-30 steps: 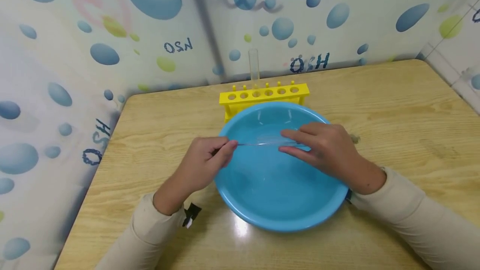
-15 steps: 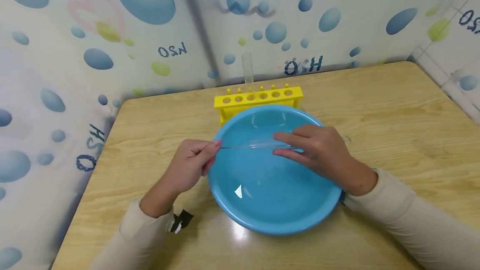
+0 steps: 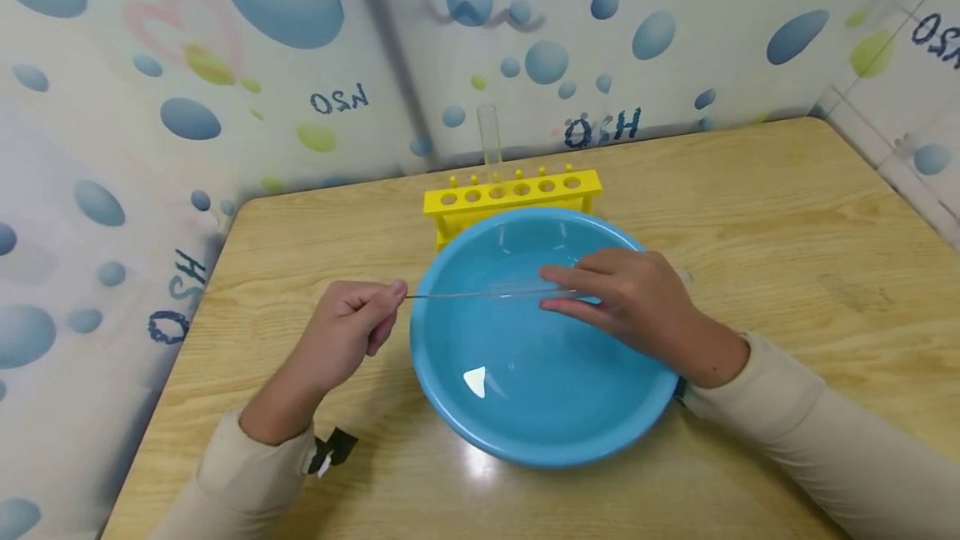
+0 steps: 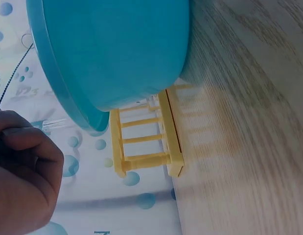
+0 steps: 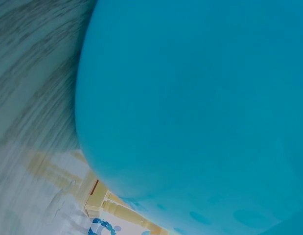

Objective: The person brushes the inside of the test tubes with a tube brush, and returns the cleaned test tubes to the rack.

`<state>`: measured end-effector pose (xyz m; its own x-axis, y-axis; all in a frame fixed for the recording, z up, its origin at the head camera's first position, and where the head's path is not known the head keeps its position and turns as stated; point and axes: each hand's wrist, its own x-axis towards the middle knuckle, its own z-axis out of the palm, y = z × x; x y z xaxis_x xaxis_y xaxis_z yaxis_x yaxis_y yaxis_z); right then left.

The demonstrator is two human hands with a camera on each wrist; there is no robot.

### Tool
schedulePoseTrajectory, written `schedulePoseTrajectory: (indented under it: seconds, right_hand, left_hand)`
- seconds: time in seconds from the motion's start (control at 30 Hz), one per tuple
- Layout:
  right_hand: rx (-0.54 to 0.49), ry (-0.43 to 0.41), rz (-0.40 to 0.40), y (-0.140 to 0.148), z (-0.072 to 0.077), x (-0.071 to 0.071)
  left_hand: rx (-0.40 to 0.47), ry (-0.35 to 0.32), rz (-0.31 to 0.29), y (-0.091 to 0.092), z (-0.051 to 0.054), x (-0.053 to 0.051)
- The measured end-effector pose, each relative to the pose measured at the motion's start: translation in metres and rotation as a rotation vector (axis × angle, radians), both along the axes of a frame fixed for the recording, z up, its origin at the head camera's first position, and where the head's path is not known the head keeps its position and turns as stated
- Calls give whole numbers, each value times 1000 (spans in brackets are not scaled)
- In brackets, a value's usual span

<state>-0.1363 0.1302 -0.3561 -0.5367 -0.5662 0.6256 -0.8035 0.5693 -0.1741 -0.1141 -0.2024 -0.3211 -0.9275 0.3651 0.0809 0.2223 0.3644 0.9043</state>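
Observation:
Between finger and thumb my left hand (image 3: 347, 325) pinches the end of a thin twisted wire rod (image 3: 450, 296), left of the blue basin's rim. The rod runs rightward into a clear glass tube (image 3: 513, 290), held level above the blue basin (image 3: 536, 390). My right hand (image 3: 637, 302) grips the tube's other end, thumb below and fingers above. In the left wrist view the curled left hand (image 4: 26, 171) is at the left edge, with the dark rod (image 4: 16, 68) rising from it. The right wrist view has no hand in it, only the basin's side (image 5: 190, 98).
Behind the basin stands a yellow test tube rack (image 3: 513, 193), with one clear test tube (image 3: 490, 136) upright in it. All stand on a wooden table (image 3: 300, 232) against a patterned wall (image 3: 405, 40).
My left hand has moved left, away from the right hand, and more of the thin rod shows outside the tube. The right hand keeps its grip on the tube; the head view has shifted slightly.

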Motion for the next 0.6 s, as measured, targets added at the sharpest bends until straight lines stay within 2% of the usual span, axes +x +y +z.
schedulePoseTrajectory:
  seconds: [0.37,0.6]
  right_hand:
    - [0,-3,6,-1,1,-1]
    - [6,-7,15,-1,1,-2]
  left_hand:
    - [16,26,2,-17,3,3]
    - [-41,36,44,-27,5,5]
